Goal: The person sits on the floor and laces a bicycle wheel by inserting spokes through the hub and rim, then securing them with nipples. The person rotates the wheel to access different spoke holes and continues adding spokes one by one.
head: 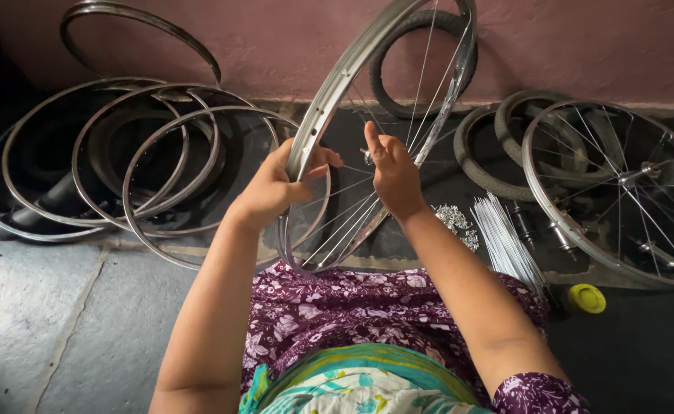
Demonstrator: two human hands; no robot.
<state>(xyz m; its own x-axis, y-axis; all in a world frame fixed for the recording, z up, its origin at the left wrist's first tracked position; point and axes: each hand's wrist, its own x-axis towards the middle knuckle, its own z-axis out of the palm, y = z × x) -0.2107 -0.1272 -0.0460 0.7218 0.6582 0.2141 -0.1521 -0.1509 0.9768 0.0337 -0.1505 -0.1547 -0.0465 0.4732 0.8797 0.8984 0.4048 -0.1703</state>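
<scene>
Several spokes already run inside the rim (pixel 329 100) in hand, crossing in the lower half and again near the top; the hub is hidden behind the hands, so how many sit laced cannot be counted. Judged from this, lacing is partway: much of the rim's span looks bare of spokes.

Left to use: bundle of loose spokes (pixel 506 238) on the floor, small heap of nipples (pixel 457 221) beside it, 2 or more hubs (pixel 555 230) just right of the bundle. 1 finished wheel (pixel 621 184) lies at far right, partly over tyres (pixel 498 146). Bare rims (pixel 161 169) lie stacked at left, none spoked, 1 more propped on the wall.

Rim position: held upright and tilted, lower edge resting at the lap, top leaning toward the wall, in front of another tyre.

Left hand (pixel 272 188): grip closed round the rim's left side, fingers wrapped over the metal, thumb on the near face, steadying it.

Right hand (pixel 394 172): inside the rim, fingers pinched together at the tips on something small and bright, likely a spoke end or nipple; too small to say which. Index finger points up.

Yellow cap (pixel 587 298) lies on the floor near the right knee.
</scene>
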